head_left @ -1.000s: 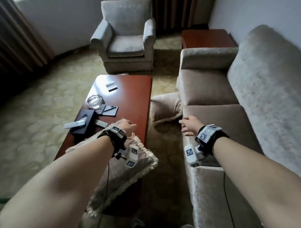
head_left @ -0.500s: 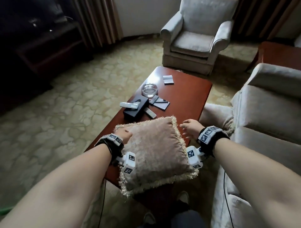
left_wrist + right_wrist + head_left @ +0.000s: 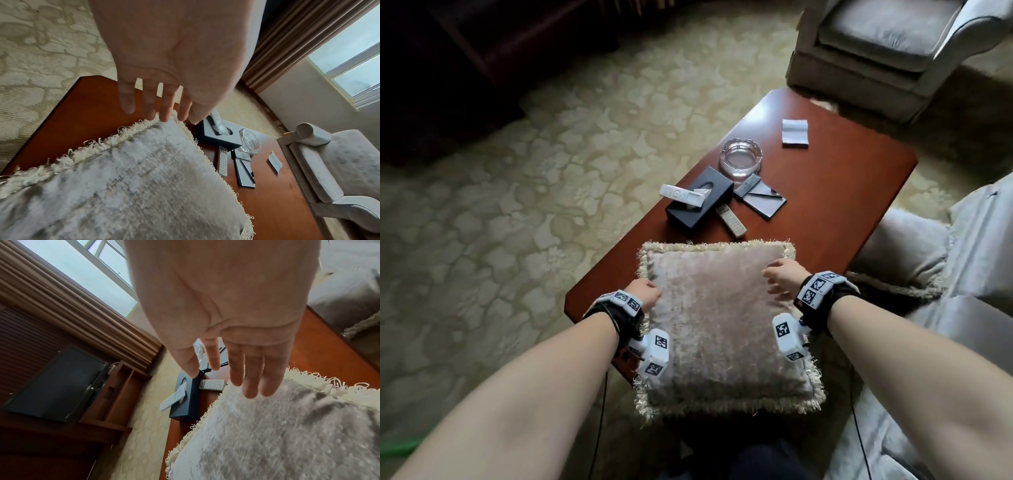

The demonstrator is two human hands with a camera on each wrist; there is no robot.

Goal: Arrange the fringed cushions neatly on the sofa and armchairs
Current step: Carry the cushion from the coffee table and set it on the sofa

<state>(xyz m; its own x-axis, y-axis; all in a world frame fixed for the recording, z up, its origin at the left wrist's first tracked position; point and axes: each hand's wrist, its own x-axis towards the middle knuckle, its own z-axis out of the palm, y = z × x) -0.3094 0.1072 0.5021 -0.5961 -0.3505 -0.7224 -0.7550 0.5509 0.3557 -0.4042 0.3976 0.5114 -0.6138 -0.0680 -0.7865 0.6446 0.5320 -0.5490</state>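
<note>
Head view, cushion: the fringed cushion point(image 3: 726, 325) lay flat on the near end of the red-brown table point(image 3: 839, 192), its near edge overhanging the table's edge.
Head view, left hand: the left hand point(image 3: 645, 293) sat at the cushion's left edge, forearm reaching in from the lower left; its grip could not be judged from above.
Head view, right hand: the right hand point(image 3: 786, 277) rested on the cushion near its far right corner, wrist bent down.
Head view, surroundings: a second cushion point(image 3: 900, 253) leaned against the sofa point(image 3: 962, 325) to the right; an armchair point(image 3: 893, 44) stood beyond the table.
Left wrist view, grip: the left hand's fingers point(image 3: 166, 105) were straight and slightly spread, their tips at the cushion's fringe, curled round nothing.
Left wrist view, table: a dark tissue box point(image 3: 216, 136), a glass ashtray point(image 3: 249, 142) and a remote point(image 3: 222, 160) lay past the cushion.
Right wrist view, grip: the right hand's fingers point(image 3: 251, 369) were extended and loosely spread over the cushion's top, pinching nothing; whether they touched the fabric could not be told.
</note>
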